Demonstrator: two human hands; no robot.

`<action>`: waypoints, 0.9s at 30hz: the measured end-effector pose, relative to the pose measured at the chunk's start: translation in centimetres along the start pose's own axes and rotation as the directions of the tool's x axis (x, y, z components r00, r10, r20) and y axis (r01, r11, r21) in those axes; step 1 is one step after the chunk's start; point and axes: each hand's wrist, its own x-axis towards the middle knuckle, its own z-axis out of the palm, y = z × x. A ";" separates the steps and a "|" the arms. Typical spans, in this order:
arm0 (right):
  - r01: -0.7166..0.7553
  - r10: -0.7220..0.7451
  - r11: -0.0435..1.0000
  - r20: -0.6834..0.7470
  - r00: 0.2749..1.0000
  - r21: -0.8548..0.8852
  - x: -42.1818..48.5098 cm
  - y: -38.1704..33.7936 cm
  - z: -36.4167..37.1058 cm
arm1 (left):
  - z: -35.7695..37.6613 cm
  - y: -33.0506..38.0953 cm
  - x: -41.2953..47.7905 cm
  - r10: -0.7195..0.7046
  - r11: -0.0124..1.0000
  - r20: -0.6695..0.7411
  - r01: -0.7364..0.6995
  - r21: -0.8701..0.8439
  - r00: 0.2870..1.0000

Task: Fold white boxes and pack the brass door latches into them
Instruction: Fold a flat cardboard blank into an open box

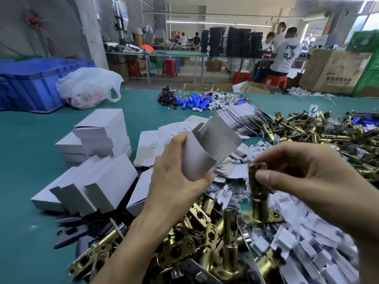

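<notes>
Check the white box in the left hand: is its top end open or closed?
Open. The white box in the left hand has its top flaps standing up, grey inside showing.

Open white box point(207, 148) tilted; brass latch point(258, 195) upright beside it.

Open green mat point(22, 160) at left; white box stacks point(98, 138) and brass latch heaps point(207, 234) across centre and right.

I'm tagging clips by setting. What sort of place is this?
Most likely a factory packing floor for door hardware. Heaps of brass latches and stacks of white boxes cover a long green table, and other workers sit at benches behind.
</notes>
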 end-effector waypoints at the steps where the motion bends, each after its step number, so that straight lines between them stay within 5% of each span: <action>1: 0.033 -0.031 0.998 -0.052 0.998 0.048 -0.1 -0.3 -0.1 | 0.1 0.1 0.0 0.017 1.000 0.002 -0.017 0.008 1.000; 6: 0.134 -0.055 0.968 -0.341 0.939 0.213 0.1 0.0 -0.5 | 0.5 0.2 -0.2 0.046 0.999 -0.013 -0.046 0.023 0.999; 12: 0.323 -0.092 0.912 -0.642 0.761 0.252 0.8 -0.4 1.2 | 1.2 1.0 -1.0 0.119 0.990 -0.012 -0.117 0.081 0.993; 20: 0.274 -0.218 0.960 -0.771 0.598 -0.059 1.7 -0.8 4.6 | 1.8 1.9 -1.6 0.151 0.986 -0.037 -0.148 0.073 0.988; 27: 0.240 -0.345 0.938 -0.718 0.604 -0.249 1.8 -0.7 5.1 | 2.1 1.7 -1.4 0.133 0.991 -0.069 -0.131 0.043 0.989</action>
